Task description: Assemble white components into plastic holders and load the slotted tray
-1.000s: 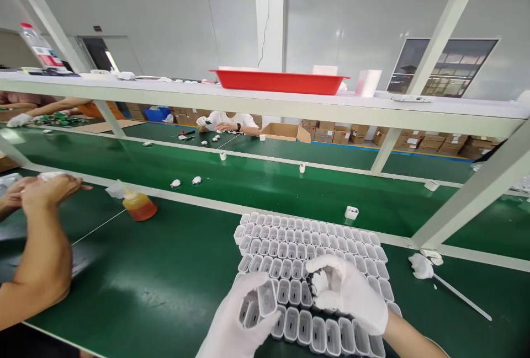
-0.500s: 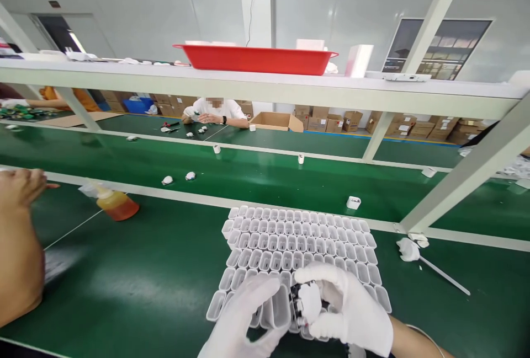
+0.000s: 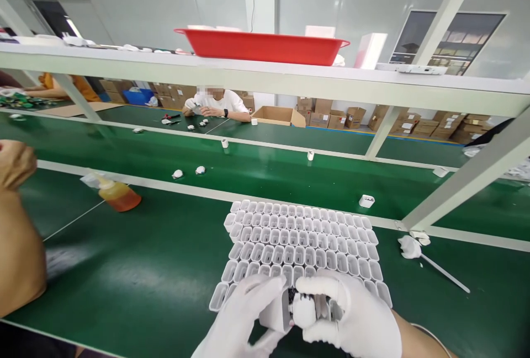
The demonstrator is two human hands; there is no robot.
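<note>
My left hand [image 3: 242, 316], in a white glove, is closed around a white plastic case [image 3: 275, 313] low in the middle of the view. The case lies tilted on its side, its mouth facing right. My right hand [image 3: 351, 314], also gloved, pinches a small assembly [image 3: 304, 311] with a rounded white part and black bits. The assembly is right at the mouth of the case; how far it reaches inside is hidden. Just beyond both hands stand rows of open white cases [image 3: 298, 239], upright and packed close together on the green table [image 3: 144, 270].
A squeeze bottle with orange liquid [image 3: 120, 195] stands left, near another person's arm [image 3: 19, 242]. At right lies a white stick with a wad [image 3: 434, 267]. Behind, a green belt [image 3: 265, 173] carries white parts, below a shelf with a red tray [image 3: 265, 46].
The case in my left hand has turned so its mouth faces right, and the assembly has come up against it. White parts on the belt have shifted right. The other person's hand moved left.
</note>
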